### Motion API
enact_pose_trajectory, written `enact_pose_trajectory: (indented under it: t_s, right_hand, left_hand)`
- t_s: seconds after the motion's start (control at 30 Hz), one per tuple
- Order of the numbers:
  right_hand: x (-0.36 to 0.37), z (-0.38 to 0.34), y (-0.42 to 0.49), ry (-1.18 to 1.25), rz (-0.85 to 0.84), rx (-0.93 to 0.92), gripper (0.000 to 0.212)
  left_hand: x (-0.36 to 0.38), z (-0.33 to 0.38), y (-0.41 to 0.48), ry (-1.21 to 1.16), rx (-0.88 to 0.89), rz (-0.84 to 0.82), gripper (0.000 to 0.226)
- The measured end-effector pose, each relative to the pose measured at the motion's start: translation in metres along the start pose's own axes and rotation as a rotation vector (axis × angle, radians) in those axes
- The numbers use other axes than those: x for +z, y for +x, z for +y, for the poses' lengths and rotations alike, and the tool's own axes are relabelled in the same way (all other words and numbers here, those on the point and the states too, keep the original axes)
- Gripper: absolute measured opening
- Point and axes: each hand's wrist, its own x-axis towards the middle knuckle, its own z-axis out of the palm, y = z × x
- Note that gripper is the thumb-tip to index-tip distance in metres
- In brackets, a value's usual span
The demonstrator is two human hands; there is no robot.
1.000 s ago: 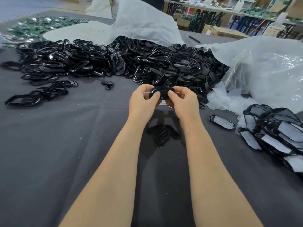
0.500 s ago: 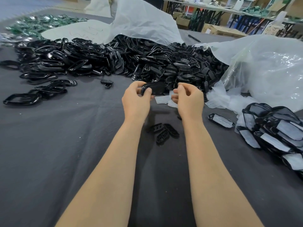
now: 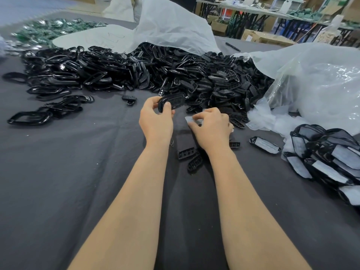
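1. Grey-clothed worktop [image 3: 58, 182] in a workshop carries a long heap of black plastic parts [image 3: 136, 71], spilling from under a white sack [image 3: 171, 26].
2. At right, a clear plastic bag [image 3: 321, 90] lies behind a stack of film-covered pieces [image 3: 327, 156].
3. Left hand [image 3: 155, 121] grips a black oval shell [image 3: 171, 103] between thumb and curled fingers, at the heap's near edge.
4. Right hand [image 3: 212, 125], just beside the left, pinches a small pale film strip [image 3: 191, 119] between thumb and fingertips.
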Motion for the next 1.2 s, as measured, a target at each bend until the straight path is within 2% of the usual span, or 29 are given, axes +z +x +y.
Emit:
enact_pose_trajectory:
  t_s: [0.13,0.2,0.27,0.33,0.4,0.43,0.53,0.7,1.0,1.13,1.2]
  right_hand:
    - [0.003,-0.002,-0.003,0.063,0.127,-0.003,0.028]
    - [-0.002,-0.003,-0.003,0.269,0.286,-0.026,0.027]
    - [-0.011,-0.002,-0.001,0.617,0.404,0.036,0.016]
    - [-0.02,-0.001,0.001,1.02,0.338,0.19,0.009]
    - [-0.024,0.001,0.002,1.356,0.172,0.277,0.024]
    - [-0.024,0.001,0.002,1.429,0.113,0.292,0.03]
    - [-0.026,0.001,0.0,1.449,0.047,0.306,0.027]
    - [-0.022,0.003,0.0,1.334,0.108,0.279,0.013]
    - [-0.019,0.004,0.002,1.288,0.097,0.279,0.011]
    - [-0.021,0.006,0.001,1.1,0.262,0.265,0.015]
    - [-0.023,0.009,0.001,1.093,0.332,0.276,0.013]
  left_hand:
    - [0.001,0.0,-0.001,0.016,0.001,-0.025,0.011]
    - [0.001,0.0,-0.002,0.025,-0.002,-0.046,0.012]
    - [0.002,0.0,-0.003,0.035,-0.001,-0.064,0.012]
    - [0.003,0.0,-0.004,0.046,-0.001,-0.077,0.012]
    - [0.004,-0.001,-0.004,0.053,0.002,-0.086,0.012]
    - [0.004,-0.001,-0.005,0.056,0.005,-0.09,0.012]
    - [0.004,-0.002,-0.005,0.059,0.004,-0.096,0.012]
    - [0.004,-0.003,-0.005,0.061,0.005,-0.101,0.014]
    - [0.004,-0.002,-0.005,0.054,0.003,-0.1,0.012]
    - [0.004,-0.002,-0.005,0.053,-0.006,-0.107,0.013]
    - [0.004,-0.001,-0.005,0.049,-0.011,-0.109,0.013]
